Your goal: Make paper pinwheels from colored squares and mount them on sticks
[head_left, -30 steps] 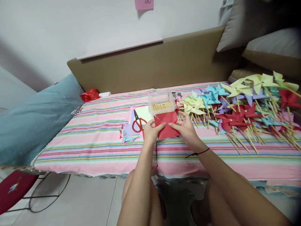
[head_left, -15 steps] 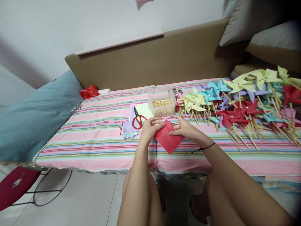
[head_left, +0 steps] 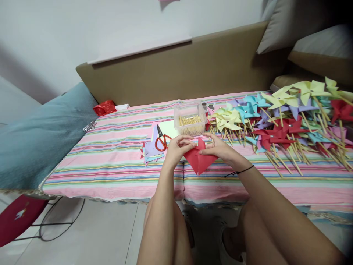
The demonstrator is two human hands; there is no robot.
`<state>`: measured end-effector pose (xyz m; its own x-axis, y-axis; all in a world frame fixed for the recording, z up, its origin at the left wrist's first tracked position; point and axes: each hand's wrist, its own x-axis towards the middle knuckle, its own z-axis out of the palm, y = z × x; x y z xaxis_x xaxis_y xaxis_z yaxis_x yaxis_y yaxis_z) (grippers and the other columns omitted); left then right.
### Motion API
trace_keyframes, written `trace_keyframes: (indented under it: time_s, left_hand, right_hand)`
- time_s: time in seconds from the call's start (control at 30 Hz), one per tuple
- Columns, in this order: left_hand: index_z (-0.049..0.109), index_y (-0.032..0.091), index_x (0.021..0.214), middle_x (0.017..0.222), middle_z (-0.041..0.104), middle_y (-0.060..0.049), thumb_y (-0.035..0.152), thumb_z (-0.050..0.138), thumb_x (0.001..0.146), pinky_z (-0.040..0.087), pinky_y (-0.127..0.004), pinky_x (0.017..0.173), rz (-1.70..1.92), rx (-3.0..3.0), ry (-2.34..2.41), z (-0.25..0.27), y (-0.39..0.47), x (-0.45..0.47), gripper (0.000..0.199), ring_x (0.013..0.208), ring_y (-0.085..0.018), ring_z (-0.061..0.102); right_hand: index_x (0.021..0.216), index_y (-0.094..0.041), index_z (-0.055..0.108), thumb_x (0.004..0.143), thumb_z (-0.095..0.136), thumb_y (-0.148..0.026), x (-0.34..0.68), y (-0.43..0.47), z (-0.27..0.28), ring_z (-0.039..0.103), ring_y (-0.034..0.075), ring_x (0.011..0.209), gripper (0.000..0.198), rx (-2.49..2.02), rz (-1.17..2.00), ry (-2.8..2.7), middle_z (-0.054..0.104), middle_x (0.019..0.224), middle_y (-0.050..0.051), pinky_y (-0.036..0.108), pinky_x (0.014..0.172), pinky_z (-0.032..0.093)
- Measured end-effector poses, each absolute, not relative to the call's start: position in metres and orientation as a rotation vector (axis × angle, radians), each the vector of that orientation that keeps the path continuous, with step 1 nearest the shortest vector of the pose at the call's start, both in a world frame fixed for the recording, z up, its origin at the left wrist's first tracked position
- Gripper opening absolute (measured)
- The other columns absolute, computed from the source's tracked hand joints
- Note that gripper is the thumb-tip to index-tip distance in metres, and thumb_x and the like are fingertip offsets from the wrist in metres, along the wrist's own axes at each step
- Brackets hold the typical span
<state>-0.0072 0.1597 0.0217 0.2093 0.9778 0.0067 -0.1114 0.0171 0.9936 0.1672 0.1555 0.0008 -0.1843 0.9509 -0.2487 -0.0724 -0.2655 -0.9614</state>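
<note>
A piece of red paper (head_left: 199, 162) is held between both hands above the striped cloth, its lower corner pointing toward me and a narrow flap standing up at its far side. My left hand (head_left: 178, 150) grips its left part, thumb on top and fingers curled behind. On the other side, my right hand (head_left: 216, 148) pinches it with the thumb pressed near the middle. Scissors with red handles (head_left: 160, 141) lie just left of my left hand, on pale paper sheets (head_left: 168, 129). Cut coloured paper pieces (head_left: 152, 151) are stacked beside them.
Behind my hands stands a clear plastic box (head_left: 190, 108) with wooden sticks (head_left: 190, 122). Many finished paper pinwheels (head_left: 275, 134) are heaped at the right. A red plastic bag (head_left: 105, 108) and a white roll (head_left: 122, 106) lie at the far left, near a blue cushion (head_left: 49, 136).
The red paper has shifted slightly away from me, and its far corner now stands up as a narrower flap. My right thumb stays pressed near its middle.
</note>
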Motion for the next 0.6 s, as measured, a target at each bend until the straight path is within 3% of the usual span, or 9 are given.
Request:
trace_keyframes:
  time_s: [0.2, 0.47, 0.6]
  left_hand:
    - [0.066, 0.014, 0.088, 0.085, 0.073, -0.008, 0.024, 0.085, 0.05, 0.05, -0.027, 0.071, 1.017, 1.262, 1.027, 0.0199, 0.1622, -0.0094, 0.043, 0.072, -0.015, 0.066]
    - [0.066, 0.014, 0.08, 0.061, 0.067, -0.002, 0.034, 0.081, 0.057, 0.044, -0.021, 0.054, 0.922, 1.35, 1.072, 0.0188, 0.1615, -0.0086, 0.034, 0.058, -0.013, 0.062]
    - [0.067, 0.014, 0.072, 0.062, 0.066, -0.003, 0.035, 0.081, 0.057, 0.044, -0.022, 0.056, 0.964, 1.429, 1.098, 0.0156, 0.1633, -0.0077, 0.03, 0.059, -0.012, 0.06]
  right_hand:
    - [0.132, -0.021, 0.037, 0.055, 0.08, -0.019, 0.1708, 0.1546, 0.0044, 0.067, 0.019, 0.055, 0.088, -1.179, 1.626, -1.131, 0.071, 0.064, -0.001, 0.027, 0.051, 0.05]
    - [0.134, -0.02, 0.034, 0.06, 0.078, -0.019, 0.1738, 0.1525, 0.0094, 0.068, 0.019, 0.06, 0.086, -1.167, 1.639, -1.2, 0.071, 0.067, 0.0, 0.029, 0.056, 0.05]
    - [0.135, -0.019, 0.033, 0.06, 0.078, -0.018, 0.1733, 0.153, 0.0097, 0.067, 0.02, 0.058, 0.088, -1.178, 1.643, -1.202, 0.069, 0.062, -0.002, 0.029, 0.057, 0.05]
